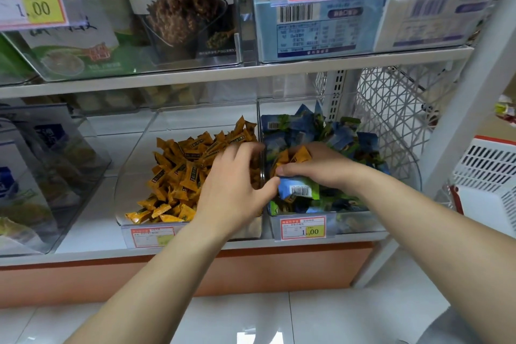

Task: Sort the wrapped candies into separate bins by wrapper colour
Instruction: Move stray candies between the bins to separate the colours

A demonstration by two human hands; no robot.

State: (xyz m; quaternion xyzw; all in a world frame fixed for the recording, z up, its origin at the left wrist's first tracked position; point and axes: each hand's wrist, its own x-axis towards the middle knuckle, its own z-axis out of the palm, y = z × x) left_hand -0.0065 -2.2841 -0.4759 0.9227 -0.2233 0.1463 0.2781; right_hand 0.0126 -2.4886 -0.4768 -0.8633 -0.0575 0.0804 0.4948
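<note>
A few orange-wrapped candies [300, 156] sit in the right hand [321, 167], whose fingers [284, 170] are curled round them. The hand is down inside the right bin [360, 222], on top of the blue-and-green candies [346, 139] that fill it. Just under those curled fingers lies one blue-and-green candy with a barcode [300, 189], tilted at the near edge of the heap.

The left hand [231, 187] lies across the clear wall between the two bins. Its fingers [245, 152] are loosely stretched over the heap of orange candies [178, 173] in the left bin [131, 170], gripping nothing that shows. Its thumb [266, 188] touches the barcode candy (whether it pinches the wrapper I cannot tell).

Both bins are clear plastic and stand side by side, touching, on the lower shelf [83, 234]. Each carries a red-edged price label on its front: one [152, 236] on the left bin, one [303, 227] on the right. More clear bins with boxed goods stand on the upper shelf [279, 67]. A white slotted basket [491, 170] is off to the right, and pale floor tiles [251, 315] lie below.
</note>
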